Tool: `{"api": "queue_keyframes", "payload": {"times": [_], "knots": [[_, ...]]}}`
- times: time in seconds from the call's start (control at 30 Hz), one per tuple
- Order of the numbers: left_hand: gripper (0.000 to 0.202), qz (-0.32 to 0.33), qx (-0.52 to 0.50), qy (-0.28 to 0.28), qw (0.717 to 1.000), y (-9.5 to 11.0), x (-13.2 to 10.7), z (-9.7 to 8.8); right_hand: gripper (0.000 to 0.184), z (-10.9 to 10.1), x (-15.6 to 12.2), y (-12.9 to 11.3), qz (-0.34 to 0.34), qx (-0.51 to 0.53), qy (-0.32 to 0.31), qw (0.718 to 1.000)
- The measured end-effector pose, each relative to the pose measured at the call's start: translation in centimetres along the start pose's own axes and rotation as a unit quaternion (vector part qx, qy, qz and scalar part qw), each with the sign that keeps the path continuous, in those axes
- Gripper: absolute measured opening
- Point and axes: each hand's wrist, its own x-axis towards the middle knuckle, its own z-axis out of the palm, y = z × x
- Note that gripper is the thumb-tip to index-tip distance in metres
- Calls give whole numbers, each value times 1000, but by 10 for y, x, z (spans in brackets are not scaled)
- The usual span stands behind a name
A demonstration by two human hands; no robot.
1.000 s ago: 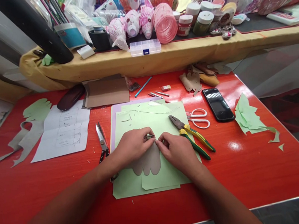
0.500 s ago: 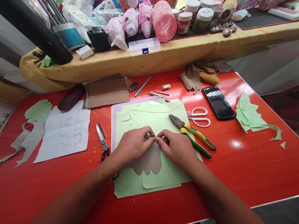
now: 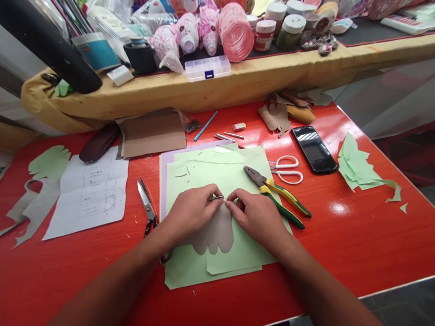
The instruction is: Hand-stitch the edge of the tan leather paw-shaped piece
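A thin grey piece with a scalloped lower edge [image 3: 215,235], perhaps leather, lies over light green sheets [image 3: 232,266]. My left hand [image 3: 195,206] is closed at its upper edge, with a thin metal rod [image 3: 215,198], maybe a needle, between thumb and fingers. Opposite it, my right hand [image 3: 255,210] pinches at the same edge, its fingertips close to the rod's end. The exact contact there is too small to make out. Pliers with yellow and green handles [image 3: 282,195] rest just beyond my right hand. Black-handled scissors [image 3: 147,209] lie left of the sheets.
White-handled scissors [image 3: 289,169] and a black phone [image 3: 314,150] lie at the right, near green paper scraps [image 3: 357,165]. A drawn paper [image 3: 92,194] and grey offcuts [image 3: 41,210] are at the left. Behind stands a shelf [image 3: 268,74] crowded with jars and brushes.
The whole view has shifted slightly, so the table's things sit a little further left. My right fingertips appear slightly further apart from my left ones. Both hands stay at the grey piece.
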Motion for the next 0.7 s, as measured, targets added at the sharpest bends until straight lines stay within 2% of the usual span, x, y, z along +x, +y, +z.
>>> {"api": "queue_keyframes", "payload": {"times": [0.47,0.7], "knots": [[14,1,11,18,1000,-2,-1,4,16,2,1,-2,1,-4,9,1000],[16,-2,13,-5,1000,2,0,-2,13,1,0,-5,2,4,-2,1000]]}}
